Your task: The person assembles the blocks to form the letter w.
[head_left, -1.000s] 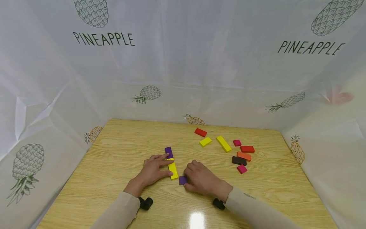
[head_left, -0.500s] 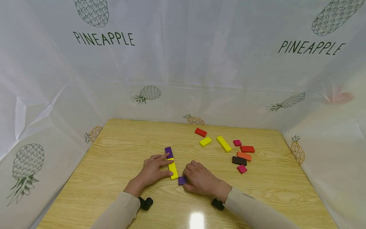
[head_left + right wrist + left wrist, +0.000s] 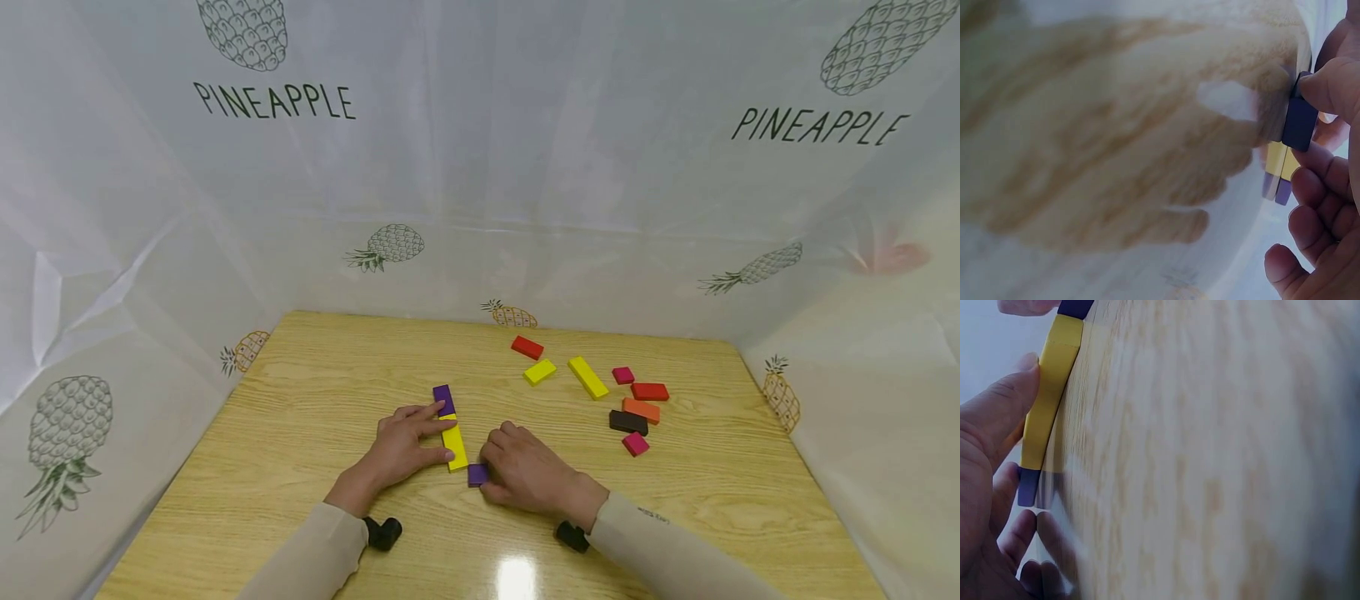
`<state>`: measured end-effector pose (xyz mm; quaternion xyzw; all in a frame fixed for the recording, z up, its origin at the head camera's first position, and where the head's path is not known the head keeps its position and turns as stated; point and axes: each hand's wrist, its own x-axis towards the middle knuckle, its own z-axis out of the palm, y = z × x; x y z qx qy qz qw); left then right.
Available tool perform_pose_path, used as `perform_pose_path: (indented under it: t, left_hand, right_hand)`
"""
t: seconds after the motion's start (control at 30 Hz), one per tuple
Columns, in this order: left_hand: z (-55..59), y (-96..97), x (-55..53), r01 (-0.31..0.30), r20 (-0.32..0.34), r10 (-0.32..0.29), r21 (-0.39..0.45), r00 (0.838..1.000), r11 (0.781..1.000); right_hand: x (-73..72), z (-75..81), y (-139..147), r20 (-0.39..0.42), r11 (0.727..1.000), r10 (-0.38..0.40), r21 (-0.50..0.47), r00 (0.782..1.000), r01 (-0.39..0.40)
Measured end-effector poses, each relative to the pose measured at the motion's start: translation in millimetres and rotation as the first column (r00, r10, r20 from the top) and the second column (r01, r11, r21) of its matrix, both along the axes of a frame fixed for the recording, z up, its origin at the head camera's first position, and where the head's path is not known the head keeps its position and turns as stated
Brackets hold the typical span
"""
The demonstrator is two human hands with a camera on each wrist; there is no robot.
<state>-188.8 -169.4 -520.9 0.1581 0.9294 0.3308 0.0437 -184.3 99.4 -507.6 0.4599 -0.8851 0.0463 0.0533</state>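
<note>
On the wooden table (image 3: pixel 315 392) lies a long yellow block (image 3: pixel 454 446) with a purple block (image 3: pixel 443 397) at its far end. My left hand (image 3: pixel 401 446) rests flat against the yellow block's left side, fingers straight, thumb near its front end. My right hand (image 3: pixel 517 471) pinches a small purple block (image 3: pixel 477 474) just at the yellow block's near end. In the left wrist view the yellow block (image 3: pixel 1047 406) runs between purple ends, with my thumb (image 3: pixel 997 419) on it. The right wrist view shows the small purple block (image 3: pixel 1300 122) between my fingertips (image 3: pixel 1325 90).
Loose blocks lie at the back right: a red block (image 3: pixel 527 347), two yellow ones (image 3: pixel 587 377), a magenta block (image 3: pixel 634 443), an orange block (image 3: pixel 640 409) and a dark brown block (image 3: pixel 627 422). White pineapple-print sheeting (image 3: pixel 480 167) walls the table on three sides.
My right hand slid the small purple block slightly left, closer to the yellow block's near end. The left hand stayed put.
</note>
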Motion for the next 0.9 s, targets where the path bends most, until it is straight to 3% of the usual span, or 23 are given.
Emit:
perform_pose_path:
  t: [0.9]
  left_hand:
    - [-2.4,0.7,-0.6,0.0,0.0,0.0,-0.001,1.0,1.0]
  right_hand:
    - [0.4,0.0,-0.1,0.002,1.0,0.0,-0.006,1.0,0.0]
